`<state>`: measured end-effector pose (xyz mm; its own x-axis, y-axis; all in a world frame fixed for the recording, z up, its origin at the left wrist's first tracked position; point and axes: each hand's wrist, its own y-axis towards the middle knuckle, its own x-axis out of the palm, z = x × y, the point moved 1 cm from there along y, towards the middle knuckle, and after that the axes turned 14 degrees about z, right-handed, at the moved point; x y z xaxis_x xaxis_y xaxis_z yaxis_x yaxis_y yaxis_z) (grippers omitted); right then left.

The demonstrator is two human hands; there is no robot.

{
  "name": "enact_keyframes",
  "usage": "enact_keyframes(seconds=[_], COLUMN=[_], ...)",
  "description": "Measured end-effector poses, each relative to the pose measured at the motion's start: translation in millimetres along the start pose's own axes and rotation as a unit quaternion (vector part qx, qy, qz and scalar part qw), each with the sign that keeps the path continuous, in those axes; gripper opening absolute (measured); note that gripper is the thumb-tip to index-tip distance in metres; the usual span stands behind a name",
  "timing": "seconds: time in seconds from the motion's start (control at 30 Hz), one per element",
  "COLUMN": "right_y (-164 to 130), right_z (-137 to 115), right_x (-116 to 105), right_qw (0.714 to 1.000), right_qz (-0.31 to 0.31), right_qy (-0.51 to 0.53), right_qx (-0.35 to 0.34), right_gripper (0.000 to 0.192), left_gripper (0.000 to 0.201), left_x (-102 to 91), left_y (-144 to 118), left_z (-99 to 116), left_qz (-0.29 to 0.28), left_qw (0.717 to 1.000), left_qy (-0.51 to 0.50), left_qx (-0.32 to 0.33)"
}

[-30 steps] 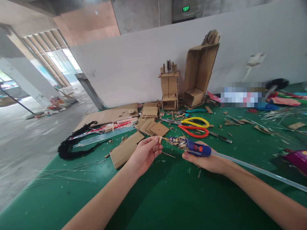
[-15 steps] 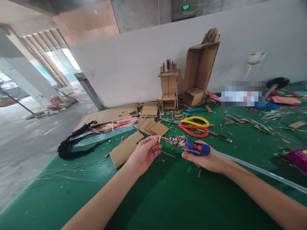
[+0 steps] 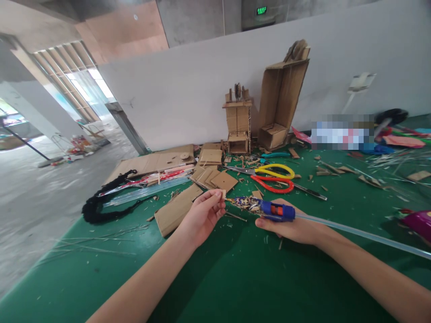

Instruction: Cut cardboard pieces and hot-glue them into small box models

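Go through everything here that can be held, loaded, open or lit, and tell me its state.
left hand, pinching small cardboard piece
right hand, gripping hot glue gun
hot glue gun, loaded, front covered in scraps
glue stick, protruding from the gun's rear
scissors, lying unheld
tall cardboard box, standing, open-fronted
exit sign, lit green

Hot-glue gun (image 3: 278,211): blue, orange-red at its opening. Glue stick (image 3: 360,234): translucent, pale bluish. Cardboard scrap (image 3: 223,194): light tan. Scissors (image 3: 249,171): grey blades, one handle yellow, the other orange-red. Yarn (image 3: 92,211): black. Tabletop (image 3: 205,287): plain green. Cardboard tower (image 3: 236,117): brown. Partition (image 3: 182,103): pale grey. Exit sign (image 3: 261,10): green.
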<state>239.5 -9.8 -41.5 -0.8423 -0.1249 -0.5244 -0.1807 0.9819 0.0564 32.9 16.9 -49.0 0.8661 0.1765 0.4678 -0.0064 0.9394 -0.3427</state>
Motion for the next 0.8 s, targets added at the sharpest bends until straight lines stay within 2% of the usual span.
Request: enact_keyframes(seconds=[0.4,0.6,0.8], right_y=[0.3,0.3,-1.6], right_z=[3.5,2.5,-2.7], right_x=[-2.4,-2.2,-1.3], right_qw=[0.999,0.999,0.999], right_qz=[0.019,0.032,0.017], right_qy=[-0.032,-0.032,-0.01], right_qx=[0.034,0.03,0.027], right_gripper=[0.042,0.04,0.04], left_gripper=[0.011,0.011,0.009], left_x=[0.9,0.7,1.3], left_y=[-1.0,-1.7,-1.7], left_z=[-0.4,-0.2,0.1], left_qz=[-0.009,-0.011,0.005], left_qw=[1.0,0.999,0.999], left_qy=[-0.003,-0.006,-0.01], left_qx=[-0.022,-0.035,-0.031])
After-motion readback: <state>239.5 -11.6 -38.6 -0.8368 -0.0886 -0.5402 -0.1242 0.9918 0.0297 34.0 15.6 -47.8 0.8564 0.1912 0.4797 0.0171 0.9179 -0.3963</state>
